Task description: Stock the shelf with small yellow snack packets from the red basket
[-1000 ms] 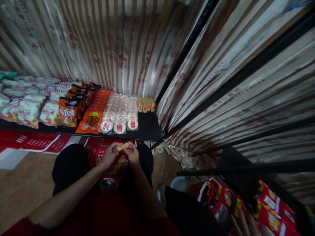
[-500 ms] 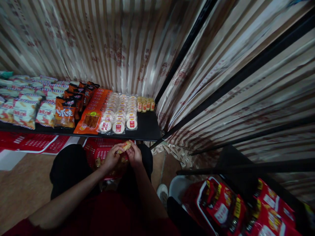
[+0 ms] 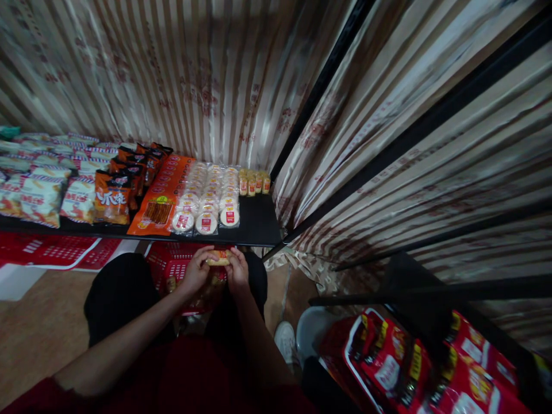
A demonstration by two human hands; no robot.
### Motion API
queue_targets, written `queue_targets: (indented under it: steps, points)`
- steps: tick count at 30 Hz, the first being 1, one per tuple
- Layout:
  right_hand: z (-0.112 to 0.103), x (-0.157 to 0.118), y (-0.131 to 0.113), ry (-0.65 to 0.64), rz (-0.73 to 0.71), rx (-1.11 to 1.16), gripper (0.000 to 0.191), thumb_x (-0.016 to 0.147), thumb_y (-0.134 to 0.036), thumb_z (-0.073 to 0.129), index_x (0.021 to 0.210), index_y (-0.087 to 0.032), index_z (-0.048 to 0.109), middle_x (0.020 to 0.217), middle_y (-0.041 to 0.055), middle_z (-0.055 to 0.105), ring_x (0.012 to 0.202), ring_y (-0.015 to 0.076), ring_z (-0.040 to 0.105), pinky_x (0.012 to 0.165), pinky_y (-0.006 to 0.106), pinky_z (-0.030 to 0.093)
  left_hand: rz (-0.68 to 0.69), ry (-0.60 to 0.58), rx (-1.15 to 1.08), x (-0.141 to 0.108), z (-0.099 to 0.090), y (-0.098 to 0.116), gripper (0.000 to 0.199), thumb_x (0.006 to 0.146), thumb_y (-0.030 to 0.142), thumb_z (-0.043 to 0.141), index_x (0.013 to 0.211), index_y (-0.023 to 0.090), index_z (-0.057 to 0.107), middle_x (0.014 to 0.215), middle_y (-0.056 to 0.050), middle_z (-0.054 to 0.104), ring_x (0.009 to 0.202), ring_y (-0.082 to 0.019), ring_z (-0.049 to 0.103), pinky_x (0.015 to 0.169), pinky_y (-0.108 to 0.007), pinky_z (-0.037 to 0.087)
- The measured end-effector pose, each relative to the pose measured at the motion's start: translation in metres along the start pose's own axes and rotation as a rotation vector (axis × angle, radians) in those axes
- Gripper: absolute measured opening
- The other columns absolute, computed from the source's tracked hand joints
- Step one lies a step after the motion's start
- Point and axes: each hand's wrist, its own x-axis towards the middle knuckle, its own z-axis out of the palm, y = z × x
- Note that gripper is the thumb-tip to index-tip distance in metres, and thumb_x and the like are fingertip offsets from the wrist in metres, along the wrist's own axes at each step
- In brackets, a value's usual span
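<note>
Wrapped snack (image 3: pixel 219 258) gripped at both ends

Left end pinched by fingers of left hand (image 3: pixel 197 271), right end by fingers of right hand (image 3: pixel 237 271). Snack held level above red basket (image 3: pixel 158 256), near front edge of black shelf (image 3: pixel 259 221), toward its front right corner. Similar small packs (image 3: pixel 251 184) stood near shelf's back right corner; round cracker packs (image 3: pixel 206 223) lined up just left, then orange bag (image 3: pixel 161 192) laid flat.
</note>
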Motion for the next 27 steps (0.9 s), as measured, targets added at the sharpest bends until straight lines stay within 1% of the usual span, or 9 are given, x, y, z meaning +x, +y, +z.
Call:
queue_targets:
  steps: [2,5,7,10,15,19,21,23,27]
  points:
    - [0.001,-0.002,-0.003,0.013,0.001,0.066,0.044,0.069,-0.037,0.055,0.110,-0.021,0.052,0.101,0.0076,0.060,0.093,0.0204,0.061,0.080,0.036,0.052,-0.001,0.027,0.002,0.004,0.000,0.000,0.024,0.063,0.012,0.047,0.074,0.020,0.067,0.114,-0.006,0.057,0.113,-0.021,0.049,0.104,-0.041,0.032]
    - [0.004,-0.005,-0.006,0.043,0.015,0.145,0.048,0.066,-0.031,0.057,0.112,-0.020,0.052,0.103,0.0060,0.061,0.090,0.0192,0.062,0.080,0.034,0.052,-0.022,0.033,-0.033,0.010,0.002,0.002,0.033,0.063,0.010,0.047,0.087,0.020,0.068,0.114,-0.006,0.058,0.113,-0.021,0.049,0.105,-0.040,0.031]
    - [0.006,-0.006,-0.006,0.071,-0.001,0.153,0.045,0.067,-0.030,0.057,0.110,-0.019,0.054,0.105,0.0062,0.062,0.091,0.0192,0.062,0.081,0.033,0.051,-0.053,0.020,-0.078,0.013,0.003,0.006,0.037,0.064,0.011,0.049,0.095,0.020,0.066,0.114,-0.006,0.059,0.113,-0.020,0.050,0.104,-0.039,0.033]
    - [0.007,-0.007,-0.005,0.078,-0.036,0.137,0.039,0.068,-0.032,0.059,0.104,-0.019,0.057,0.103,0.0068,0.065,0.091,0.0201,0.063,0.083,0.035,0.051,-0.131,-0.015,-0.161,0.016,0.007,0.011,0.040,0.065,0.016,0.055,0.104,0.020,0.063,0.111,-0.005,0.061,0.108,-0.020,0.053,0.099,-0.037,0.038]
    - [0.006,-0.007,-0.006,0.095,-0.064,0.135,0.034,0.068,-0.035,0.061,0.097,-0.018,0.058,0.096,0.0064,0.068,0.086,0.0201,0.064,0.082,0.036,0.051,-0.194,-0.013,-0.215,0.019,0.014,0.018,0.043,0.063,0.018,0.056,0.106,0.018,0.061,0.104,-0.006,0.064,0.093,-0.019,0.060,0.087,-0.034,0.046]
    - [0.005,-0.007,-0.008,0.083,-0.102,0.076,0.035,0.070,-0.035,0.060,0.100,-0.019,0.057,0.099,0.0066,0.067,0.088,0.0200,0.064,0.081,0.035,0.051,-0.203,0.002,-0.216,0.023,0.019,0.023,0.041,0.064,0.018,0.054,0.104,0.017,0.062,0.097,-0.005,0.066,0.081,-0.016,0.061,0.078,-0.030,0.049]
    - [0.003,-0.006,-0.007,0.078,-0.132,0.026,0.033,0.071,-0.033,0.059,0.101,-0.019,0.057,0.101,0.0062,0.067,0.091,0.0203,0.064,0.082,0.035,0.051,-0.202,-0.006,-0.227,0.027,0.022,0.024,0.042,0.064,0.018,0.054,0.105,0.017,0.061,0.099,-0.005,0.066,0.081,-0.016,0.061,0.078,-0.030,0.049]
    - [-0.001,-0.005,-0.009,0.091,-0.194,-0.093,0.030,0.072,-0.030,0.056,0.101,-0.020,0.058,0.101,0.0058,0.066,0.093,0.0201,0.062,0.084,0.034,0.050,-0.199,-0.017,-0.233,0.031,0.027,0.022,0.043,0.064,0.017,0.053,0.106,0.017,0.061,0.100,-0.005,0.066,0.083,-0.016,0.062,0.080,-0.031,0.048]
    - [-0.010,-0.005,-0.022,0.182,-0.384,-0.498,0.026,0.074,-0.025,0.054,0.099,-0.021,0.061,0.099,0.0063,0.064,0.096,0.0206,0.057,0.089,0.036,0.044,-0.176,-0.026,-0.220,0.040,0.037,0.014,0.040,0.064,0.015,0.053,0.102,0.017,0.063,0.098,-0.005,0.066,0.092,-0.018,0.061,0.090,-0.034,0.045]
